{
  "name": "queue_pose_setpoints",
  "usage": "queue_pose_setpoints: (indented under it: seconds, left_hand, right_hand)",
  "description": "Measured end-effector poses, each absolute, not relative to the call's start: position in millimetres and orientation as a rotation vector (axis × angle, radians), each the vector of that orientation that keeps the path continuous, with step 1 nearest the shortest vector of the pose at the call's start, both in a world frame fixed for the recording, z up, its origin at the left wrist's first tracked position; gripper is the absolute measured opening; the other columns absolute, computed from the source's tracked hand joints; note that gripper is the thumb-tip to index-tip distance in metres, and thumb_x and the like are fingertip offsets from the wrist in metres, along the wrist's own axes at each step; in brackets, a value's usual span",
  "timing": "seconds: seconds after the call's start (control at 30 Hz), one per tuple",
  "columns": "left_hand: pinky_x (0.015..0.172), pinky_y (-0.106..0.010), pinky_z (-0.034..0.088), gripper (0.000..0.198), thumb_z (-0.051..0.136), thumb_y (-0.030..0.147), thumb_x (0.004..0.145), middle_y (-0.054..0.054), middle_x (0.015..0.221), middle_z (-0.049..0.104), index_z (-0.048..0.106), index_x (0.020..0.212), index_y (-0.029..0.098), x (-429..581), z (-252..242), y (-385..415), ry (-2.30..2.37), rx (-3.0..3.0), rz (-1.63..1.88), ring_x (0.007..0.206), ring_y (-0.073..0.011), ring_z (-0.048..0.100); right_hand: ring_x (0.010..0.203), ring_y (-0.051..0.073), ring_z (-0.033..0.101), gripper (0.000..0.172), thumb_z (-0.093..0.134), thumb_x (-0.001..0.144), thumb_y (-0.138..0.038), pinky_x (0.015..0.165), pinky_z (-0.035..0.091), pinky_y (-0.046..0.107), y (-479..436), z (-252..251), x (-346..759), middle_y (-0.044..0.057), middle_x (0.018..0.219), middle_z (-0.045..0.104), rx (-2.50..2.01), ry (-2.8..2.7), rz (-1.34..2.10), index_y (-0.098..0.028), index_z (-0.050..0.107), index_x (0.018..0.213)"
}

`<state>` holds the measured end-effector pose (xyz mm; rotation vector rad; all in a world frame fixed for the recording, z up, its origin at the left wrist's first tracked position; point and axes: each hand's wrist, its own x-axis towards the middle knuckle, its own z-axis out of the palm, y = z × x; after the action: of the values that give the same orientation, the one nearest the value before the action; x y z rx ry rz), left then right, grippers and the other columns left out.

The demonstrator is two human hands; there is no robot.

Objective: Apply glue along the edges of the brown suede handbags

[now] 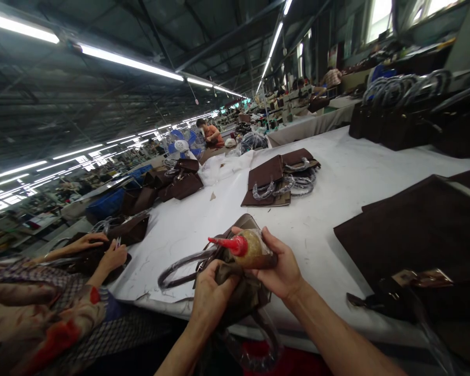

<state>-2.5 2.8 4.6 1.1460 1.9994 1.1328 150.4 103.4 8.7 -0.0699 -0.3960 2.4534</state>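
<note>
There is one glue-coloured bottle (255, 245) with one red nozzle (229, 243), and one dark bag (238, 300) under it, showing two plastic-wrapped handles: one loop (180, 267) to the left of the bottle, the other (264, 342) below it. The person's two hands are both busy: the right hand (284, 269) is wrapped around the bottle, and the left hand (213, 292), below and left of it, pinches the bag's fabric between thumb and fingers.

The nozzle points left, its tip a little higher in view than the bottle's base; the long axis runs across the view, nearly level.

Beyond the bottle, one pile of brown bags (264, 175) lies on the white table (321, 224); the overlap hides their number. One blue fan (182, 143) stands farther off. To the bottle's right lie large dark pieces (391, 224), uncounted. Well left of it, one co-worker's two hands (113, 257) work at dark bags (129, 230)
</note>
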Motion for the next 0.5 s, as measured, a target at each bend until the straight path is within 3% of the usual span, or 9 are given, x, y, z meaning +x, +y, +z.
queue_pose_setpoints:
  seconds: [0.13,0.3,0.4,0.5]
  left_hand:
    - [0.062,-0.025,0.045,0.023,0.071,0.04,0.075,0.002,0.069,0.063,0.061,0.081,0.02,-6,1,1,1.98,1.198,1.198,0.066,-0.0174,0.057]
    - [0.053,-0.022,0.036,0.033,0.071,0.047,0.076,0.006,0.062,0.054,0.049,0.081,0.022,-20,8,-3,2.015,1.079,1.254,0.056,-0.0141,0.049]
    - [0.053,-0.023,0.038,0.037,0.073,0.047,0.072,0.007,0.062,0.055,0.047,0.085,0.023,-25,9,-3,2.003,0.967,1.312,0.054,-0.0144,0.05]
    - [0.06,-0.027,0.044,0.033,0.068,0.045,0.077,0.004,0.068,0.059,0.053,0.093,0.022,-23,7,0,2.087,0.985,1.381,0.061,-0.0175,0.056]
  right_hand:
    - [0.104,0.025,0.072,0.047,0.052,0.102,-0.047,0.091,0.059,0.042,103,1,153,0.012,0.115,0.077,-0.088,-0.351,2.433,-0.01,0.069,0.125]
    - [0.11,0.029,0.07,0.041,0.051,0.102,-0.047,0.098,0.055,0.055,104,-15,154,0.009,0.119,0.076,-0.129,-0.28,2.395,-0.015,0.071,0.119]
    - [0.112,0.03,0.069,0.043,0.051,0.103,-0.047,0.101,0.053,0.055,104,-14,154,0.01,0.121,0.076,-0.129,-0.278,2.395,-0.014,0.071,0.12]
    - [0.114,0.031,0.068,0.047,0.054,0.101,-0.047,0.103,0.052,0.053,102,-8,152,0.013,0.121,0.075,-0.116,-0.294,2.395,-0.01,0.07,0.124]
